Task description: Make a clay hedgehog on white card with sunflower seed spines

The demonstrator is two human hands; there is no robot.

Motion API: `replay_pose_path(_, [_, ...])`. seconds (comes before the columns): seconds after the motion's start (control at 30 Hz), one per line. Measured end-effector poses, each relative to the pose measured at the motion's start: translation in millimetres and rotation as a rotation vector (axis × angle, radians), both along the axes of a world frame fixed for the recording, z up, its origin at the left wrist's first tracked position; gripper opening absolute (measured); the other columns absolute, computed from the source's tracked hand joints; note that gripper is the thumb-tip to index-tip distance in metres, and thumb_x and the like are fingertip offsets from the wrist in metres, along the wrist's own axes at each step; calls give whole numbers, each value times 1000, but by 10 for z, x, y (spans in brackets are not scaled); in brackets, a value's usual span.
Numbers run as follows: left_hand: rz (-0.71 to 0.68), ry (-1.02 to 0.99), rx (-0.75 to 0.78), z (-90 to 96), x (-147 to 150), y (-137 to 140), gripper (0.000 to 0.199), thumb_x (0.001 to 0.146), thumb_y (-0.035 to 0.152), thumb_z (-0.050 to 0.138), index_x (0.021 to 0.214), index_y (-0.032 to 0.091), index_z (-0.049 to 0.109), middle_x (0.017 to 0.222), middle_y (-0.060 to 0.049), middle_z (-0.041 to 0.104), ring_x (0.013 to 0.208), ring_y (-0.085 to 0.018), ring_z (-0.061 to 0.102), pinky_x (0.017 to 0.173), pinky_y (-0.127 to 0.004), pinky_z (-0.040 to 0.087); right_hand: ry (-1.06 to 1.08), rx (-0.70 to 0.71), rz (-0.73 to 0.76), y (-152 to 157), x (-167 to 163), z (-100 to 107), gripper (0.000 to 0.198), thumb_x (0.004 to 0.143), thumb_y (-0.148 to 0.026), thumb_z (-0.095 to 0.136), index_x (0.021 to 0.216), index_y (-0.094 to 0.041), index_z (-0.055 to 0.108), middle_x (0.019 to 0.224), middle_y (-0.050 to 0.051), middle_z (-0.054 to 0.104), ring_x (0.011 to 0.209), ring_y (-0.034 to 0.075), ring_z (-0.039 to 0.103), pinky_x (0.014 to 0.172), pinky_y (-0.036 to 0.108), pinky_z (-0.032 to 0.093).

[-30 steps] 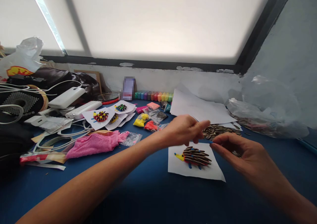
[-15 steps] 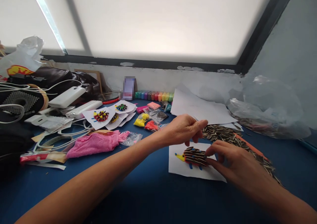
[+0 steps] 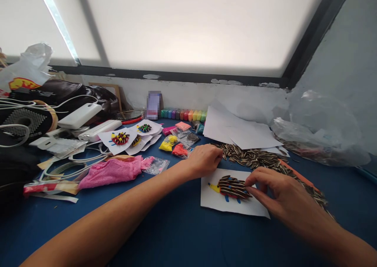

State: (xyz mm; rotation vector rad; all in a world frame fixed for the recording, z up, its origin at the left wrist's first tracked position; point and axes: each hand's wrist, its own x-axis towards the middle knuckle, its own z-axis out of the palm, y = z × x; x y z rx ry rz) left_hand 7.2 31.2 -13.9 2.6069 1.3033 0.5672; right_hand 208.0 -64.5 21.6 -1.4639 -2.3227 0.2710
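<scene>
A hedgehog figure point(image 3: 232, 187) lies on a white paper sheet point(image 3: 212, 202), with a yellow head, red body edge, blue feet and striped sunflower seeds for spines. At its right end my right hand point(image 3: 273, 188) pinches a sunflower seed among the spines with thumb and forefinger. My left hand point(image 3: 206, 159) is curled closed over the sheet's upper left edge, its fingertips turned away, so what they hold is hidden. Beyond both hands spreads a pile of sunflower seeds point(image 3: 250, 157).
White paper sheets point(image 3: 238, 129) lie behind the seeds. Finished hedgehog pictures point(image 3: 120, 138), clay packets point(image 3: 168, 143) and a pink cloth point(image 3: 113, 172) are to the left. A clear plastic bag point(image 3: 318, 137) sits at right, and a phone point(image 3: 153, 105) leans on the wall.
My left hand has moved left, away from above the hedgehog and seeds, and its fingers have curled in. My right hand stays almost in place at the hedgehog's right end.
</scene>
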Motion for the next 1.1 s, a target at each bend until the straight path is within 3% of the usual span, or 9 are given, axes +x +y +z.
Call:
replay_pose_path(0.23, [31,31,12,-28,29,-44,24,88,18,45,87,18,69,92,-6,69,80,-18,63,67,-27,45,-46,-9,-40,15,45,61,19,89,-31,51,79,-25,67,76,0,66,54,13,55,50,26,40])
replay_pose_path(0.4, [33,32,75,-97,32,-57,23,90,18,44,90,18,67,91,-5,67,83,-18,62,70,-27,45,-138,-100,-55,36,123,88,20,84,-29,53,71,-24,67,58,-2,62,47,12,51,43,25,34])
replay_pose_path(0.6, [28,47,100,-130,33,-69,23,93,21,42,92,17,65,91,-5,67,83,-18,61,69,-28,44,-162,-135,-16,-17,134,37,15,76,-19,60,69,-26,71,63,-1,66,53,13,58,50,25,40])
replay_pose_path(1.1, [18,75,142,-160,32,-68,24,94,23,39,89,18,62,88,-5,64,80,-18,59,65,-29,41,-284,-107,-32,-71,-30,-79,18,78,-16,59,69,-26,71,68,0,68,60,18,65,56,28,45])
